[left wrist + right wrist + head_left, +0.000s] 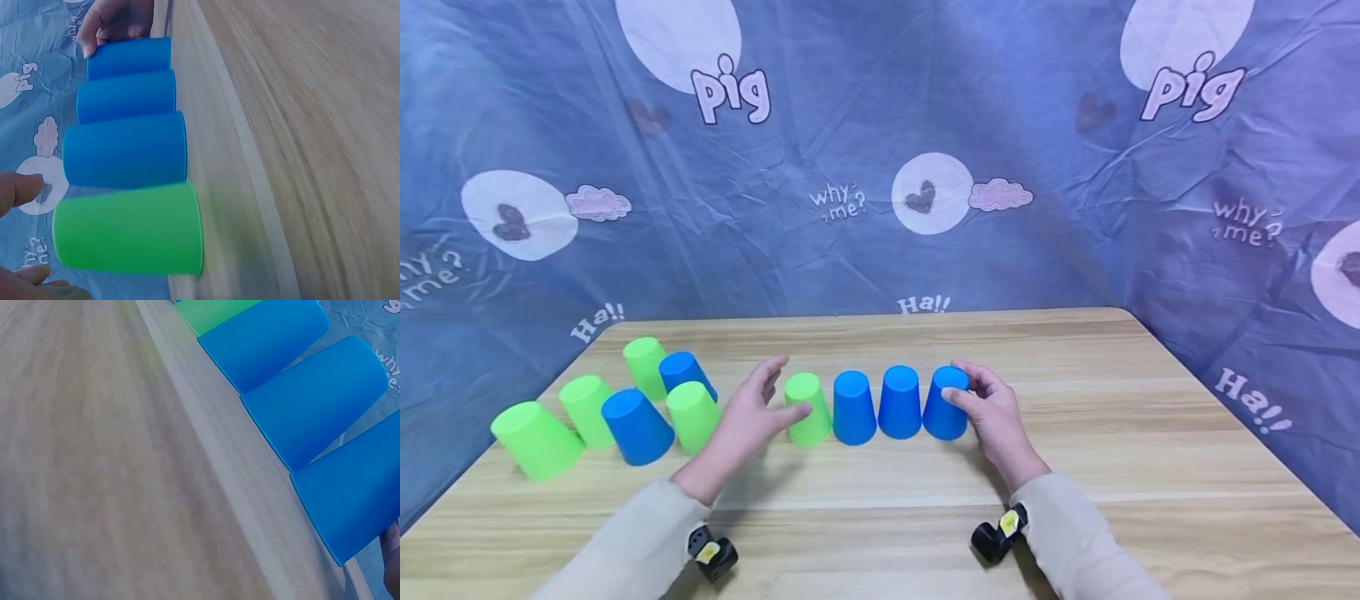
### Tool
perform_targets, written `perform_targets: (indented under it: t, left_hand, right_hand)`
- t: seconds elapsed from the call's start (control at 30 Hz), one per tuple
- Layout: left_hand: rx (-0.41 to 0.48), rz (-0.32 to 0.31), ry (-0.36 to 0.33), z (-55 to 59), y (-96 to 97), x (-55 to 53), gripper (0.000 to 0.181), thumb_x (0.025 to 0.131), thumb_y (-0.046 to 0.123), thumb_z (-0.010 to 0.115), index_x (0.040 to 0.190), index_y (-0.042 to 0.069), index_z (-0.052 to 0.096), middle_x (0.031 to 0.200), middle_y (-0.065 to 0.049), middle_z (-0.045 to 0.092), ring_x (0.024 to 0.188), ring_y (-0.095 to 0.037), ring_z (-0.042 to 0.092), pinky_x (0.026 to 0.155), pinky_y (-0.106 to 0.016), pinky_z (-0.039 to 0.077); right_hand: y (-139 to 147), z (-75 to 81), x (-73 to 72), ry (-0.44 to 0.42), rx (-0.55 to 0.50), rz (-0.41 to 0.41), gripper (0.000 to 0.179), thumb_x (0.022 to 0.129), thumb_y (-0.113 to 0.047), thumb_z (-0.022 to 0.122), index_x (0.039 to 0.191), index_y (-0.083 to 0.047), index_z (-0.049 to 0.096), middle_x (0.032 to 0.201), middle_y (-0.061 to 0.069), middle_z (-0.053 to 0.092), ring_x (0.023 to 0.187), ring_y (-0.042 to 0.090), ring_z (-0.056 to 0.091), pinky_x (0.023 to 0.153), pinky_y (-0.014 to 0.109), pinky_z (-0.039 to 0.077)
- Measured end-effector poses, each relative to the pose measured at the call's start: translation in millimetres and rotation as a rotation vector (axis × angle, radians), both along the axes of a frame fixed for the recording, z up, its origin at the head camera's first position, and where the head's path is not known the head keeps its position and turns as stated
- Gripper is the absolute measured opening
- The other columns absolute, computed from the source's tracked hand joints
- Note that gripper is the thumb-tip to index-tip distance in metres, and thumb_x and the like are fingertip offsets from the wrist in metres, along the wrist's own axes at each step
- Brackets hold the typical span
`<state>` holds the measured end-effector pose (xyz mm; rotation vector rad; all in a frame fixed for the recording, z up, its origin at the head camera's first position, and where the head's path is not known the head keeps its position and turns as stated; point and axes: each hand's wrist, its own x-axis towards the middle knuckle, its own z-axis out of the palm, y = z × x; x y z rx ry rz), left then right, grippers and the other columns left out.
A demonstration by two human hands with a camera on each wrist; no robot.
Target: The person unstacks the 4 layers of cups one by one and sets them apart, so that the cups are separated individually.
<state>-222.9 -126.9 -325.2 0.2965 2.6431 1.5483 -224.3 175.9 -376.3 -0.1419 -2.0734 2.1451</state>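
Observation:
Four cups would exceed my count, so several upside-down cups form a row in the middle of the table. At its left end stands a green cup (808, 412); a blue cup (854, 408) and another blue cup (900, 403) come after it. The right-end blue cup (944, 410) is held by my right hand (1000, 421), thumb on the near side and fingers behind. My left hand (748, 421) is beside the green cup, its thumb and fingers spread. The left wrist view shows a gap between those fingers (31, 275) and the green cup (128, 231).
On the table's left stand more upside-down cups: several green ones, such as the outermost green cup (538, 442), and two blue ones, the nearer blue cup (638, 429) among them. A patterned blue cloth (850, 275) hangs behind the wooden table (880, 525).

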Motion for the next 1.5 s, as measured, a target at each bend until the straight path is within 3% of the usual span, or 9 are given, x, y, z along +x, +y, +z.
perform_targets:
  t: [0.23, 0.43, 0.77, 1.17, 1.5]
  left_hand:
    - [0.043, 0.013, 0.008, -8.3, 11.5, -7.0, 0.071, 0.083, 0.015, 0.068, 0.142, 0.003, 0.030, 0.146, -0.016, 0.033, 0.136, -0.032, 0.028, 0.112, -0.043, 0.026]
    - [-0.034, 0.067, 0.044, -9.6, 18.1, -7.9, 0.062, 0.085, 0.016, 0.066, 0.138, 0.002, 0.036, 0.139, -0.019, 0.042, 0.129, -0.035, 0.039, 0.106, -0.048, 0.035]
    - [-0.115, 0.096, 0.040, -10.4, 17.3, -6.8, 0.056, 0.089, 0.016, 0.061, 0.138, 0.003, 0.036, 0.137, -0.022, 0.043, 0.129, -0.038, 0.038, 0.103, -0.050, 0.037]
    - [-0.122, 0.110, 0.054, -11.2, 18.7, -7.6, 0.056, 0.088, 0.016, 0.062, 0.137, 0.002, 0.039, 0.135, -0.022, 0.045, 0.125, -0.038, 0.042, 0.101, -0.049, 0.039]
    - [-0.112, 0.134, 0.128, -4.8, 17.0, -5.4, 0.057, 0.085, 0.012, 0.066, 0.135, 0.002, 0.042, 0.132, -0.022, 0.050, 0.122, -0.037, 0.047, 0.100, -0.048, 0.041]
  right_hand:
    - [0.4, 0.0, -0.2, 0.007, -0.007, 0.003, 0.047, 0.084, -0.007, 0.065, 0.128, 0.000, 0.049, 0.121, 0.013, 0.049, 0.108, 0.020, 0.046, 0.100, 0.038, 0.038]
    - [-0.1, 0.0, -1.4, 0.009, -0.007, 0.007, 0.048, 0.084, -0.007, 0.065, 0.129, 0.000, 0.049, 0.118, 0.011, 0.050, 0.107, 0.019, 0.046, 0.101, 0.037, 0.038]
    - [-0.3, 1.1, -2.8, 0.003, -0.012, 0.016, 0.047, 0.084, -0.006, 0.064, 0.128, 0.000, 0.049, 0.121, 0.012, 0.050, 0.109, 0.020, 0.046, 0.101, 0.038, 0.038]
    - [0.8, 1.6, -1.9, 0.012, -0.011, 0.016, 0.048, 0.084, -0.006, 0.064, 0.129, 0.001, 0.048, 0.119, 0.010, 0.051, 0.108, 0.019, 0.046, 0.102, 0.038, 0.038]
    - [1.4, -1.1, -0.9, 0.006, -0.012, 0.016, 0.047, 0.085, -0.005, 0.064, 0.129, -0.001, 0.049, 0.116, 0.006, 0.052, 0.107, 0.017, 0.048, 0.100, 0.035, 0.039]
